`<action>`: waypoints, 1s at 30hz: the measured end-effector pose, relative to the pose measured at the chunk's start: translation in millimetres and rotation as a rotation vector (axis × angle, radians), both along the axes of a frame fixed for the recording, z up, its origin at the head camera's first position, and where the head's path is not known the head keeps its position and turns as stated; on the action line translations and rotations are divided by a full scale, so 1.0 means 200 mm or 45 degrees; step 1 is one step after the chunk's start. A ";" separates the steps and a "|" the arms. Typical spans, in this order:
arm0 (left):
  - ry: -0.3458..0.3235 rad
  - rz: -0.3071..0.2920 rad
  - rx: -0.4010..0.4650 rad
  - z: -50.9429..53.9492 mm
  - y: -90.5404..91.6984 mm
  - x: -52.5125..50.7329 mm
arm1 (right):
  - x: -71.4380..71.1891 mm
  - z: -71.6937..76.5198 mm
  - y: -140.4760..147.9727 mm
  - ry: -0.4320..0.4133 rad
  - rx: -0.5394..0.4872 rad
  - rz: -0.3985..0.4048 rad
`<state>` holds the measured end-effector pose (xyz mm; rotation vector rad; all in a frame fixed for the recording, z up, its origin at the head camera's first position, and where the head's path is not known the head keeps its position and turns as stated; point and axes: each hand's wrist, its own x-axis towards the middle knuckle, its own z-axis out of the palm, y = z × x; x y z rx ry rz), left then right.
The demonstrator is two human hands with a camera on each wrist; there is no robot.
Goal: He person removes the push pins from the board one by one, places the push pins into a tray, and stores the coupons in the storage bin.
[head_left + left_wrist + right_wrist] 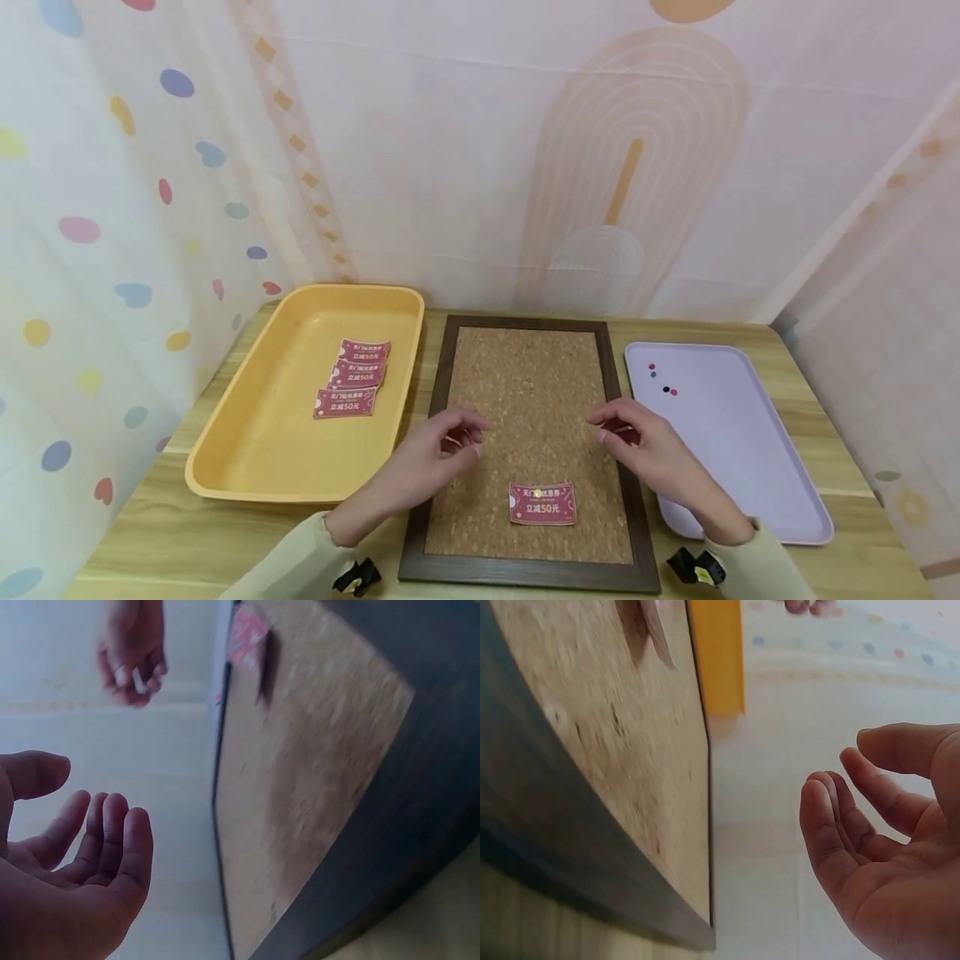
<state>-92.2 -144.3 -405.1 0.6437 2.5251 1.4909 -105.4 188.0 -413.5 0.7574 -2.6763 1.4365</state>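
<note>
A framed cork board [528, 383] lies in the middle of the table. Near its front edge one red coupon [542, 507] sits with a small yellow pushpin [537, 493] at its upper part. My left hand [438, 450] hovers over the board's left side, fingers loosely bent and holding nothing. Across from it, my right hand [641, 437] is above the board's right edge, likewise holding nothing. In the left wrist view the thumb and fingers [135, 847] stand apart; the right wrist view shows a gap between thumb and fingers [821, 825] too.
Left of the board stands a yellow tray [255, 442] with three red coupons [358, 375] overlapping inside. On the right lies a lilac tray [742, 433] with several small coloured pins [666, 389] near its far left corner. Patterned curtains [450, 150] hang behind the wooden table [150, 542].
</note>
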 end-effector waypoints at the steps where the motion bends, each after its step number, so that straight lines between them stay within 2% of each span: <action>1: -0.004 -0.024 -0.006 -0.01 0.02 0.00 | 0.00 0.00 -0.01 -0.009 0.012 0.012; 8: -0.106 -0.140 -0.039 -0.08 0.11 -0.01 | 0.01 -0.02 -0.10 -0.088 0.057 0.083; 14: -0.279 -0.221 -0.088 -0.09 0.12 -0.05 | 0.02 -0.03 -0.16 -0.146 0.107 0.142; 18: -0.368 -0.220 -0.091 -0.10 0.12 -0.07 | 0.02 -0.05 -0.19 -0.177 0.145 0.205; 25: -0.654 -0.170 0.060 -0.13 0.12 -0.09 | 0.00 -0.06 -0.22 -0.237 0.180 0.306; 27: -0.664 -0.158 0.057 -0.14 0.13 -0.09 | 0.00 -0.07 -0.23 -0.242 0.185 0.333; 30: -0.620 -0.172 0.008 -0.15 0.14 -0.10 | -0.01 -0.08 -0.24 -0.261 0.196 0.364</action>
